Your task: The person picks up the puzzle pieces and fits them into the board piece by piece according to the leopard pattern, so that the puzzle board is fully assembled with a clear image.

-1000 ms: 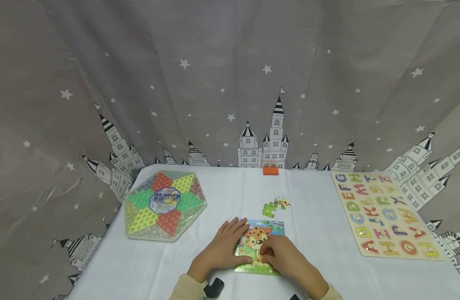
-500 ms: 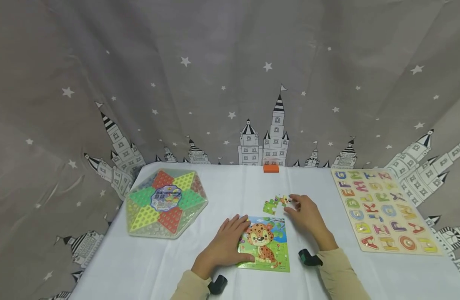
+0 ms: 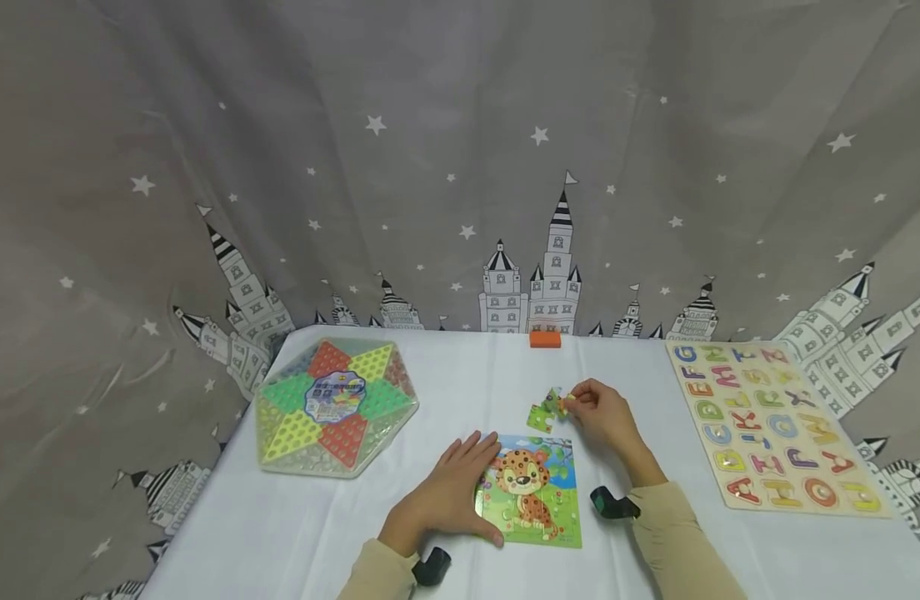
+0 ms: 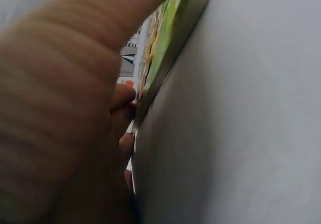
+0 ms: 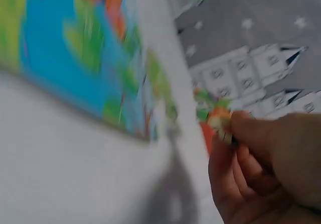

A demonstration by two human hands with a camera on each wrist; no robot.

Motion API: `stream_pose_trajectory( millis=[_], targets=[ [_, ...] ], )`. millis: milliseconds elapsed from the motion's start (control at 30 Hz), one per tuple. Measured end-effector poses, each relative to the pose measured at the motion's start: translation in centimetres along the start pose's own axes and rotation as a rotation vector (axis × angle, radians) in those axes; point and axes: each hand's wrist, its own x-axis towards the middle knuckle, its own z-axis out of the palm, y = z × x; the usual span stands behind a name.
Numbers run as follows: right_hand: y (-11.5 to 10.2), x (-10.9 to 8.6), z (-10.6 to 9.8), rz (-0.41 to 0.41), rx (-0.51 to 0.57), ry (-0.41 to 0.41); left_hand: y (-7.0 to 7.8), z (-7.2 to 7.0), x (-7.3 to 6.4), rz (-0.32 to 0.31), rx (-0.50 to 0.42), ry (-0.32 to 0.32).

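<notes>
A jigsaw puzzle (image 3: 532,492) with a spotted leopard cub on green grass lies flat on the white table. My left hand (image 3: 447,500) rests along its left edge, fingers spread and straight; the left wrist view shows the thumb (image 4: 135,8) and fingertips close against the board's side. Behind the puzzle, my right hand (image 3: 608,418) pinches a small puzzle piece (image 5: 216,112) between thumb and finger, raised off the table in the right wrist view. A green loose puzzle piece (image 3: 539,418) lies just left of that hand.
At the left is a hexagonal Chinese checkers set (image 3: 336,407) in clear packaging. A wooden alphabet board (image 3: 777,433) lies at the right. An orange block (image 3: 546,339) sits at the table's back edge, before a grey castle-print curtain (image 3: 460,167).
My right hand has left the puzzle's middle, reached back and right to the loose pieces, and now pinches one. The left hand stays at the puzzle's left edge.
</notes>
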Motion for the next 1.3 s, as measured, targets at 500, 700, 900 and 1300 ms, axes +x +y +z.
stream_pose_trajectory(
  millis=[500,700,900,1300],
  targets=[
    [-4.3,-7.8,6.5,-0.341,-0.093,-0.314,-0.2,-0.1,-0.4,0.011,-0.049,0.023],
    [-5.1,-8.4,7.0,-0.344,-0.204,-0.209,-0.2,0.1,-0.2,0.001,-0.048,0.017],
    [-5.4,-8.6,7.0,-0.345,-0.242,-0.184,-0.2,0.1,0.1,0.006,-0.045,0.015],
    [-5.3,-8.4,7.3,-0.351,-0.261,-0.160,-1.0,0.2,0.1,0.025,-0.062,0.024]
  ],
)
